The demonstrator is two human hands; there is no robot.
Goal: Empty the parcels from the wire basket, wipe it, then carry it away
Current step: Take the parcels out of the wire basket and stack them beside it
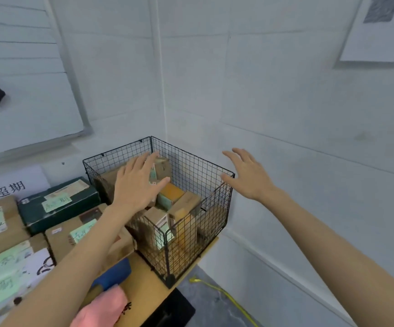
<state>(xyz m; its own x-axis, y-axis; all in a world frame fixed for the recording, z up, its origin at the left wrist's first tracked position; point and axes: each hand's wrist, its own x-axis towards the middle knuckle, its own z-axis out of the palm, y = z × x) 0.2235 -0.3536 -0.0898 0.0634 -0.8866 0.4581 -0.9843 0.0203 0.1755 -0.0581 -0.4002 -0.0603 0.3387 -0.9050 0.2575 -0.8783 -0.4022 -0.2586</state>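
A black wire basket (192, 166) stands at the right end of a wooden table, in the corner of two white walls. Several cardboard parcels lie inside it, among them an orange-topped box (172, 193) and a brown box (186, 205). My left hand (139, 182) hovers over the basket's left half with straight, spread fingers and holds nothing. My right hand (248, 175) is raised by the basket's right rim, fingers spread, thumb close to the rim's corner; I cannot tell whether it touches the wire.
Left of the basket lie a dark green box (59, 204) and several brown parcels (77, 234) with pale green labels. A blue cloth (115, 273) and a pink cloth (101, 308) lie near the table's front edge (144, 291). A yellow cable (224, 293) runs across the grey floor.
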